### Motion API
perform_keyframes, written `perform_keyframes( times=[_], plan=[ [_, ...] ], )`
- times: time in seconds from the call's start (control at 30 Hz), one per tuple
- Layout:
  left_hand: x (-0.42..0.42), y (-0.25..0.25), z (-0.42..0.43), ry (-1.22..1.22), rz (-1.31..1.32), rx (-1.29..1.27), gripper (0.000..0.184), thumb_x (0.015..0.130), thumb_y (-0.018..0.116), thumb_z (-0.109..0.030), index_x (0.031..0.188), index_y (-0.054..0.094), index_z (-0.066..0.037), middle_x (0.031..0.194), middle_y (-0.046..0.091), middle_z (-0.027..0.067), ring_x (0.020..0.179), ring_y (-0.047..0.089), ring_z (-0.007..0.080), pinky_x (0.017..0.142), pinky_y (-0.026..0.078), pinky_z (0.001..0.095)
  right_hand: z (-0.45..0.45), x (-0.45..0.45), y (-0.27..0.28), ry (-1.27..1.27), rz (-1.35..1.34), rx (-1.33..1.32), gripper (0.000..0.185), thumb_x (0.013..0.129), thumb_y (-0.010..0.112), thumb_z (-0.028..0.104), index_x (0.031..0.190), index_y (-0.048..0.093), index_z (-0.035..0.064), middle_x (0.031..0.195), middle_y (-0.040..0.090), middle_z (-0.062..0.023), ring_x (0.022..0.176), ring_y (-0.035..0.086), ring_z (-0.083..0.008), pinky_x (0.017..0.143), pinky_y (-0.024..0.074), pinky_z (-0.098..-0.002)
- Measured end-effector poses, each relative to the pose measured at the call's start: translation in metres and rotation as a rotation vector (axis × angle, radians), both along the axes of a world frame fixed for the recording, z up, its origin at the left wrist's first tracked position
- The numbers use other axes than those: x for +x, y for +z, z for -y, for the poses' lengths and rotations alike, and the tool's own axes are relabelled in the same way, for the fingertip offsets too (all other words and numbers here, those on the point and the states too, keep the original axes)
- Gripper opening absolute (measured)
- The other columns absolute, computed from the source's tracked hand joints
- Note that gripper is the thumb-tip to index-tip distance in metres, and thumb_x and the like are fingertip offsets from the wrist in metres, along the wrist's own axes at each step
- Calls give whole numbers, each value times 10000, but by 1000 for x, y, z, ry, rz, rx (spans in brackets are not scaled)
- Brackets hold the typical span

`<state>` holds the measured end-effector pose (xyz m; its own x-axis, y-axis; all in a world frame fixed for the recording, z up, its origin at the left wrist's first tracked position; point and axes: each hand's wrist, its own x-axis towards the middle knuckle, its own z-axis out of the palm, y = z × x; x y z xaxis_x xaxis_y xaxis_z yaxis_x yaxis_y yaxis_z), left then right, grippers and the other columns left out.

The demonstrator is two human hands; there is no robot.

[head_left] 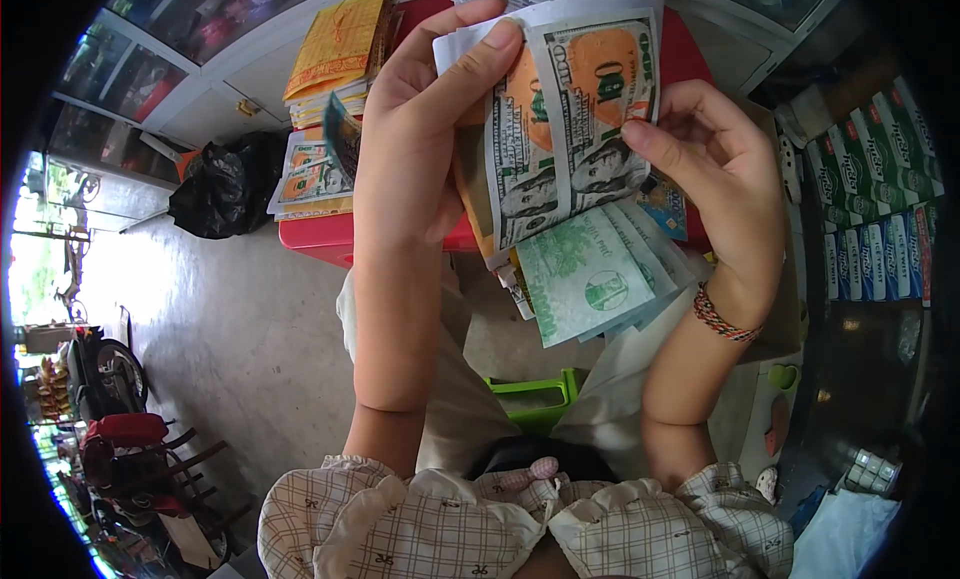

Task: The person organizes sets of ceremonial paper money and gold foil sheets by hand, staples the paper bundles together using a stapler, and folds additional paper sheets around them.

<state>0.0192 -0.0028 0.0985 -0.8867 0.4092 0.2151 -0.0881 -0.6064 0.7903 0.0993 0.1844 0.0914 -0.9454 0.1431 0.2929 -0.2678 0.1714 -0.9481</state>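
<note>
My left hand [440, 99] is closed on a layered bundle of paper sheets, its thumb pressed on top. The front sheets are printed 100-dollar-style notes [600, 89] with orange patches and portraits. At their right edge, my right hand [715, 169] pinches a note between thumb and fingers. Brownish-yellow paper [474, 191] shows behind the bundle's left side. Below it, green printed notes [590, 269] fan out toward my lap; what supports them is hidden. A braided bracelet [725, 319] circles my right wrist.
On the red table [315, 237] sit a stack of yellow paper packets [338, 44] and another pile of printed notes [310, 169]. A black plastic bag [228, 184] is at left. A green stool [530, 397] shows between my legs. Toothpaste boxes [875, 164] line the right side.
</note>
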Motion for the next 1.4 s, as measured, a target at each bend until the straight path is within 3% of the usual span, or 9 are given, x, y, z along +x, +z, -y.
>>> perform_keyframes(
  times=[0.13,0.2,0.3,0.5,0.57,0.73,1.07,1.13,1.4],
  plan=[
    [-1,-2,-1,68,-57,-45,289,897,594,-73,1162,537,27,1108,626,127,889,662,165,749,553,261,-1,-2,-1,10,-5,-96,166,833,707,107,921,606,10,824,613,12,748,544,-27,667,430,-169],
    [1,8,-8,135,49,-12,243,929,514,-46,1153,444,20,995,609,199,797,683,220,616,605,312,-1,-3,-2,17,-22,-154,159,842,697,102,926,601,7,832,614,12,756,544,-24,668,430,-169],
    [7,14,-10,219,25,-54,215,940,508,-64,1138,454,-1,950,617,184,761,681,199,586,601,299,0,-5,-3,3,-21,-219,160,852,683,90,948,591,1,857,615,10,782,545,-28,688,430,-168],
    [4,12,-10,234,45,-46,155,961,475,-84,1097,493,-11,924,630,137,718,673,171,560,585,270,-5,-14,-17,96,-153,-100,161,852,674,60,979,588,12,918,625,-9,856,563,-59,778,440,-205],
    [5,15,-7,174,78,9,148,965,470,-89,1088,500,-14,925,630,129,716,670,165,553,582,268,2,-13,-15,175,-106,-332,149,849,677,57,963,587,20,938,631,-18,888,573,-68,792,445,-225],
    [3,13,-5,74,94,85,144,975,459,-108,1078,513,-23,914,627,105,733,661,152,576,572,261,-4,-20,-22,241,-87,-262,143,850,679,64,947,583,21,913,640,-26,875,584,-71,776,455,-218],
    [5,13,-9,452,-280,-270,275,865,657,-57,1092,518,12,912,624,65,833,621,115,678,534,238,-1,-27,-26,81,-140,-248,152,861,677,85,954,580,12,883,636,-23,839,571,-56,760,450,-204],
    [-4,2,5,413,-489,-523,306,844,669,-39,1122,559,20,1082,630,130,865,663,156,724,559,263,-5,-30,-31,91,-143,-216,156,862,677,88,956,580,11,895,639,-28,846,574,-62,766,451,-206],
    [-1,13,-1,416,-361,-417,279,843,678,-49,1081,552,25,984,635,100,821,642,134,696,542,248,2,-30,-28,75,-204,-239,176,870,664,76,992,561,3,941,652,-55,890,590,-86,799,456,-217]
  ],
)
